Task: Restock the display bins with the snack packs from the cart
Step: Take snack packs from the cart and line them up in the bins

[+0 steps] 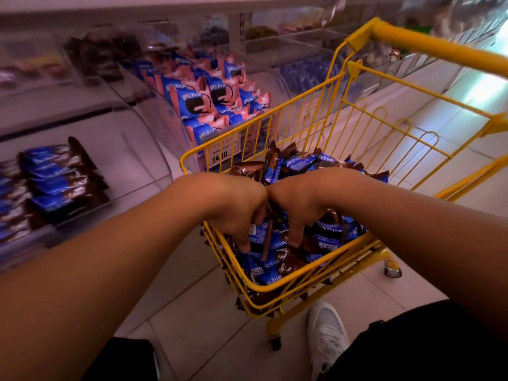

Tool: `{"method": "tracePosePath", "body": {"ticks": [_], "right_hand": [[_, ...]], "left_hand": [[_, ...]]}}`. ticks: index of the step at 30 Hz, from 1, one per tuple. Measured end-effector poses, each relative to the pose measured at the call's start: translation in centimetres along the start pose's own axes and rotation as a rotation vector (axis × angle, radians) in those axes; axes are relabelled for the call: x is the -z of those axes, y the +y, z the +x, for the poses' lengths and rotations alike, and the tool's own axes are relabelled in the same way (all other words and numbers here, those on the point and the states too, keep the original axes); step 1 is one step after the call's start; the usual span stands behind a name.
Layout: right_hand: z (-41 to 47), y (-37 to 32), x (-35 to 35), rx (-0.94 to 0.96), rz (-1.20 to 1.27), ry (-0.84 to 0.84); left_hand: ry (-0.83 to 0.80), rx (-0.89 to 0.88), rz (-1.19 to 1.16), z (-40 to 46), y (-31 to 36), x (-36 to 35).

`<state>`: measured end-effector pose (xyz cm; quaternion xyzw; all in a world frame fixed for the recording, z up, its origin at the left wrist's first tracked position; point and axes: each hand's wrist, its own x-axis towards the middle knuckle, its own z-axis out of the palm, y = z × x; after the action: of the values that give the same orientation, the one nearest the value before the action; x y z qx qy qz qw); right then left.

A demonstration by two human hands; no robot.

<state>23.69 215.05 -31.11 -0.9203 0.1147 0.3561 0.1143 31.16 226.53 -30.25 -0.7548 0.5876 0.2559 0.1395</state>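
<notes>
Both bare forearms reach down; the left hand (pixel 239 207) and right hand (pixel 299 202), knuckles touching, curl their fingers round blue-and-brown snack packs (pixel 324 237) heaped in the yellow cart (pixel 288 287). At nine o'clock a clear bin (pixel 132 149) holds similar packs. A white shoe (pixel 327 336) stands on pale tiles (pixel 198 312).

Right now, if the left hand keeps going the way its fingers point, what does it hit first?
Left hand points down into the yellow wire cart; its fingers already touch the blue-and-brown snack packs, so more packs, probably; pile depth unclear.
</notes>
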Motion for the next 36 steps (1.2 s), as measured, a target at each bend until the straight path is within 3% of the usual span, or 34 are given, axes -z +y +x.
{"method": "tracePosePath", "body": {"ticks": [7,11,15,19,24,26,29,32,36], "right_hand": [[0.4,-0.2,0.0,-0.005,-0.078,0.072],[0.5,-0.7,-0.1,0.054,-0.166,0.137],[0.7,-0.7,-0.5,0.040,-0.039,0.005],[1.0,-1.1,-1.0,0.076,-0.074,-0.092],[0.1,0.0,0.4,0.191,-0.124,0.135],[-0.7,0.5,0.7,0.189,-0.094,0.152],[-2.3,2.1,1.4,0.189,0.071,0.224],[-3.9,4.9,2.0,0.231,0.460,0.305],[-4.7,7.5,1.2,0.270,0.978,0.191]], "left_hand": [[0.280,0.113,-0.030,-1.7,-2.0,0.7],[0.338,0.108,-0.105,-1.8,-2.8,0.7],[0.426,0.105,-0.224,-1.9,-2.9,0.5],[0.578,0.136,-0.396,-2.1,-3.1,0.5],[0.593,0.064,-0.831,-2.3,-3.9,0.5],[0.591,0.058,-1.005,-2.5,-4.1,0.4],[0.590,0.003,-1.106,-2.8,-4.1,0.4],[0.519,-0.042,-1.179,-3.3,-3.6,0.7],[0.308,-0.149,-1.529,-3.8,-3.1,1.1]]}}
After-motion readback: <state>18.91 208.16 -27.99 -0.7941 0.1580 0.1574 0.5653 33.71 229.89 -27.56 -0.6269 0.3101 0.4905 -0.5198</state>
